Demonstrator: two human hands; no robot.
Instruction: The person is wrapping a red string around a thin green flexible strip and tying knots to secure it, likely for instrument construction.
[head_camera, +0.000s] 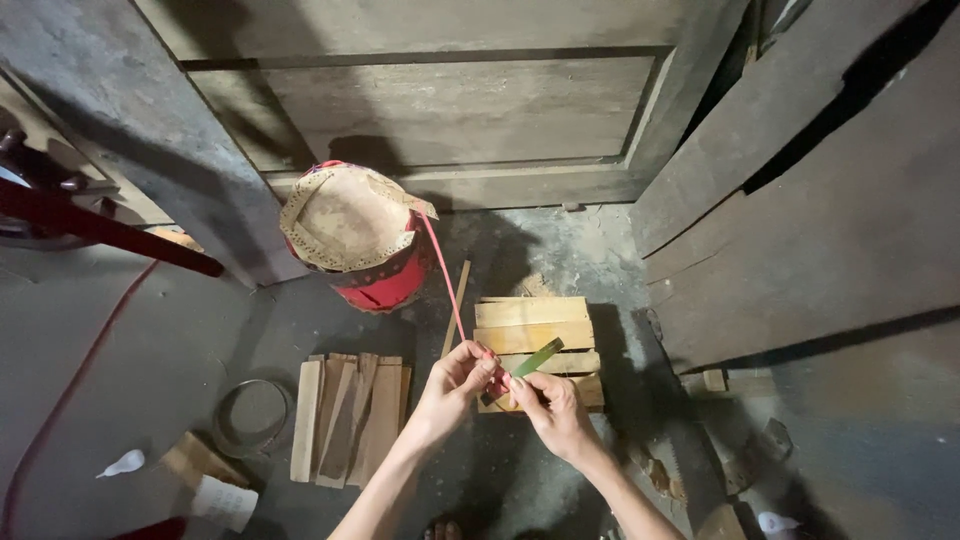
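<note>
My left hand pinches a thin pink strip that runs up to a red round container covered with a tan perforated sheet. Touching the left one at the fingertips, my right hand holds a short green stick by its lower end. Both hands hover over a small stack of light wooden slats on the grey floor.
A second pile of wooden slats lies left of my arms, with a metal ring beside it. A wooden door panel stands behind, dark planks lean at the right. A red bar crosses the left.
</note>
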